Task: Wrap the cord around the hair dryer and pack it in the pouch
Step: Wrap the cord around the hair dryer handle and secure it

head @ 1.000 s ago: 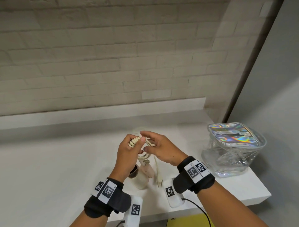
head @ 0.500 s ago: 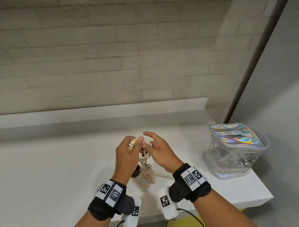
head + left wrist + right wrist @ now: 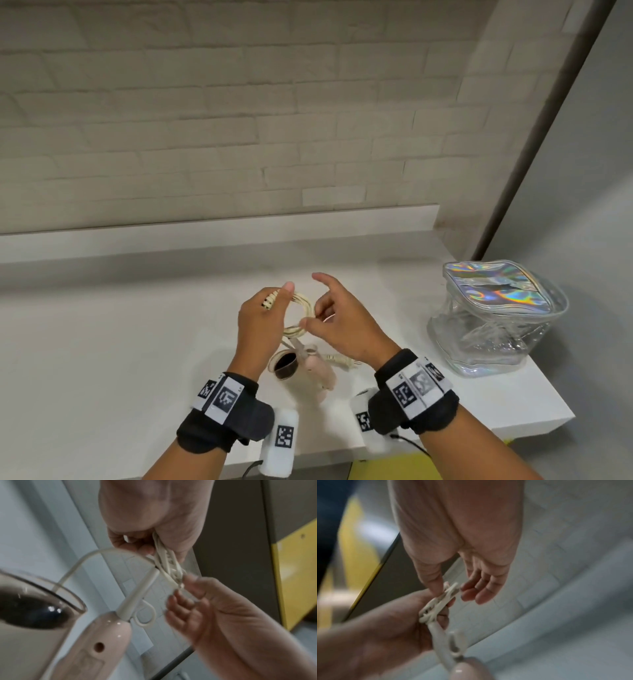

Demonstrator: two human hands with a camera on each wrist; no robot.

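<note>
Head view: the coiled cord (image 3: 298, 313) is held above the white table (image 3: 102, 342), with the pink hair dryer (image 3: 308, 370) hanging below it. Left hand (image 3: 262, 318) grips the coil in curled fingers; right hand (image 3: 342, 325) pinches its opposite side. The clear holographic-topped pouch (image 3: 496, 318) stands well apart to the right.

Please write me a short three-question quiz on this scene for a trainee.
1. True or false: the hair dryer is already inside the pouch.
2. Which hand grips the coiled cord? A) left hand B) neither
3. Fill in: the pouch stands on the counter to the ___ of both hands.

Key: 1. False; it hangs below the hands. 2. A; the right hand only pinches one side of the coil. 3. Right.
</note>
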